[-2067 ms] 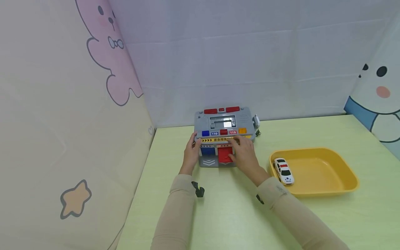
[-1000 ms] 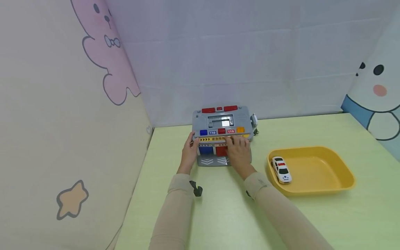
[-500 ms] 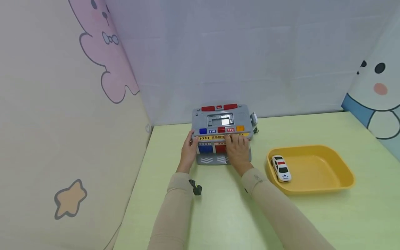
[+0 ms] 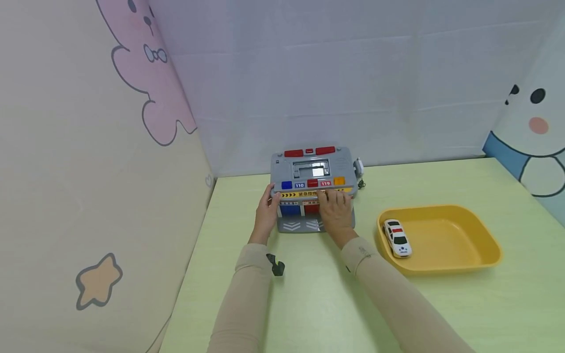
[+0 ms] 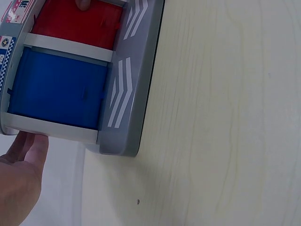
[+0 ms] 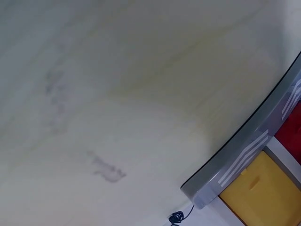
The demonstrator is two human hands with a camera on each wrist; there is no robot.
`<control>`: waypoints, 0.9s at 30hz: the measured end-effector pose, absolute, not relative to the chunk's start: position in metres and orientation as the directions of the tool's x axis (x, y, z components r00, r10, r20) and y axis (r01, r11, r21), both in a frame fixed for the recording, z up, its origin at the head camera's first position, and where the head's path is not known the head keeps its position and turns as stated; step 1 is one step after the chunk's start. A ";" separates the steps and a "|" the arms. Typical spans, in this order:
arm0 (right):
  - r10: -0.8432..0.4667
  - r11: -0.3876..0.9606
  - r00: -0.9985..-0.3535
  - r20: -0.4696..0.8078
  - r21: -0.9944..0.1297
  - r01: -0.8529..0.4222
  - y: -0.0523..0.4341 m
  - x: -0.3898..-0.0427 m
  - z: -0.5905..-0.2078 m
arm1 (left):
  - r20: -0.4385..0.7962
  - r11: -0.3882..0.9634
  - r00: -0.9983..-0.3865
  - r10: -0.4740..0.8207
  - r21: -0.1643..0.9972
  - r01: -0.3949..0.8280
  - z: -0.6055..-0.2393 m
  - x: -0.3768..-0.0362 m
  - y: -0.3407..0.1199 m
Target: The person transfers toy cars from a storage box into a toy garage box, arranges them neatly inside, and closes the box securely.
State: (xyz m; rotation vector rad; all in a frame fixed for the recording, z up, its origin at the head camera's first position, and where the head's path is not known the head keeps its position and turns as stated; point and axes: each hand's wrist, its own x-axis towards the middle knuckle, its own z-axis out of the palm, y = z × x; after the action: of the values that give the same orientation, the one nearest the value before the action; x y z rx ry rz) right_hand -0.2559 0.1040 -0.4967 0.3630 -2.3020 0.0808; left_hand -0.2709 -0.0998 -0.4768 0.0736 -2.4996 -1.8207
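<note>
A grey toy emergency station (image 4: 284, 169) with "110" and "119" buttons stands near the back of the table. My left hand (image 4: 266, 215) holds its left end, thumb at the front edge and fingers at the side. Over the yellow front strip, my right hand (image 4: 336, 215) grips with bent fingers. A fingertip (image 5: 83, 4) lies against the red door (image 5: 77, 26) in the left wrist view. The blue door (image 5: 56, 89) next to it fills its opening. A yellow door (image 6: 268, 188) shows in the right wrist view; in the head view my right hand hides it.
To the right, a yellow tray (image 4: 441, 268) holds a white toy police car (image 4: 398, 239) along its left side. A white handset-like part (image 4: 359, 167) with a dark coiled cord (image 4: 362, 184) sits at the station's right end. Cloth-covered walls (image 4: 309, 88) stand behind and left.
The red door, lower and farther forward at first, now sits back in its opening. My right hand has shifted left across the front and then stayed; my left hand keeps its hold.
</note>
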 end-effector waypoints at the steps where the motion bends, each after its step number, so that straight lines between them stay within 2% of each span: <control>1: -0.232 0.957 -0.650 0.723 0.051 -0.285 0.104 -0.256 -0.497 | 0.011 0.308 -0.998 -0.067 0.951 -0.010 -0.477 -0.271 -0.100; 8: -0.210 0.958 -0.651 0.729 0.021 -0.285 0.105 -0.253 -0.497 | 0.002 0.330 -0.998 -0.057 0.944 -0.017 -0.477 -0.272 -0.100; 19: -0.184 0.961 -0.820 0.541 -0.078 -0.267 0.099 -0.246 -0.479 | -0.035 0.339 -0.998 -0.053 0.939 -0.051 -0.470 -0.273 -0.104; 27: -0.184 0.956 -0.854 0.487 -0.114 -0.271 0.102 -0.240 -0.476 | -0.038 0.333 -0.998 -0.043 0.942 -0.050 -0.470 -0.272 -0.104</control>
State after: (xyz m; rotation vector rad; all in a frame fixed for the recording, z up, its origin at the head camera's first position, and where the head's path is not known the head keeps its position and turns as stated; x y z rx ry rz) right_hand -0.2404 0.1015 -0.4763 0.3246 -2.6200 0.2441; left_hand -0.2724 -0.1038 -0.4703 0.0897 -2.5694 -1.8159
